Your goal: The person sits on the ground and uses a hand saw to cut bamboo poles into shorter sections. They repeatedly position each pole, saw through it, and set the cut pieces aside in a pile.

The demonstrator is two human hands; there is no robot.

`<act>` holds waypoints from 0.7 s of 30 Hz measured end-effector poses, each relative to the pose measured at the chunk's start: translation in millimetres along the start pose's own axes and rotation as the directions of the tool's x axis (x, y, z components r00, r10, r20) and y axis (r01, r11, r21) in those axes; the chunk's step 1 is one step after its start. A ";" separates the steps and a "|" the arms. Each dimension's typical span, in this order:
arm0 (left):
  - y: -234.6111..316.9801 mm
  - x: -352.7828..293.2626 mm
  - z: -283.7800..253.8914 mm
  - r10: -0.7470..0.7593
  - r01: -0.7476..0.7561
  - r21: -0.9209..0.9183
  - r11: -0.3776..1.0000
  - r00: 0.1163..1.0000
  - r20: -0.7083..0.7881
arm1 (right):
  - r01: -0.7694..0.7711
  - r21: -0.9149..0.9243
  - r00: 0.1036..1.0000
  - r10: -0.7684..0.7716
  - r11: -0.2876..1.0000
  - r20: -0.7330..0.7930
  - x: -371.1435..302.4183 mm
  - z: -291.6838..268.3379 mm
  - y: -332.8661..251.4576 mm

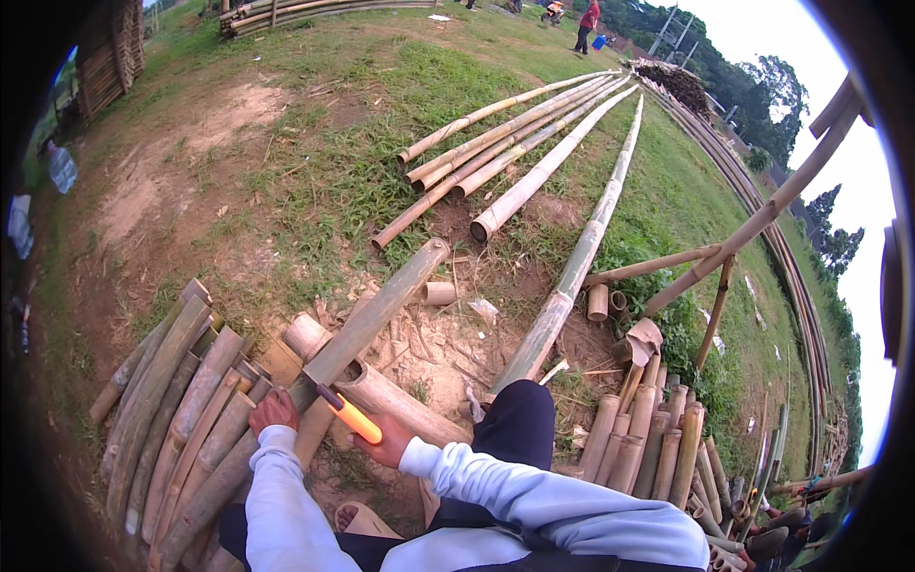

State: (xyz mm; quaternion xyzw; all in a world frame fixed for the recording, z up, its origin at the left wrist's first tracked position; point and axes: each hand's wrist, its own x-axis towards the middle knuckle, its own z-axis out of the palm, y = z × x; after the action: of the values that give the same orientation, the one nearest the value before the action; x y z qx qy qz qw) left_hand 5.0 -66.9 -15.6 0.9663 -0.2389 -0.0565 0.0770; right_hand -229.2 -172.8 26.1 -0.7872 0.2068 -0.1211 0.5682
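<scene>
A bamboo pole slants from the middle of the view down toward the lower left, resting across a thicker bamboo log. My left hand is closed over the pole near its middle. In my right hand is an orange-handled saw, its dark front end against the pole just right of my left hand. Its blade is hard to make out. My knee, in dark trousers, is bent beside the log, and a sandalled foot shows below the pole.
Cut bamboo lengths are stacked at my left, and more cut pieces stand at my right. Long bamboo poles lie on the grass ahead. A slanted bamboo support rises at right. A person in red stands far off.
</scene>
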 end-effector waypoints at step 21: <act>-15.1 -2.9 -9.4 -0.057 0.060 -0.038 0.997 0.995 0.077 | -0.228 0.014 0.973 0.228 0.974 -0.023 -102.7 -25.6 -25.7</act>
State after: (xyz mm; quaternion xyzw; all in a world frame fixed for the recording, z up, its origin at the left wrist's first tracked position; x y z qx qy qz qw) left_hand 10.7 -51.2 -8.8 0.9683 -0.2121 -0.0999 0.0857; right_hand -326.1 -140.0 63.2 -0.7535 0.3018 -0.0657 0.5803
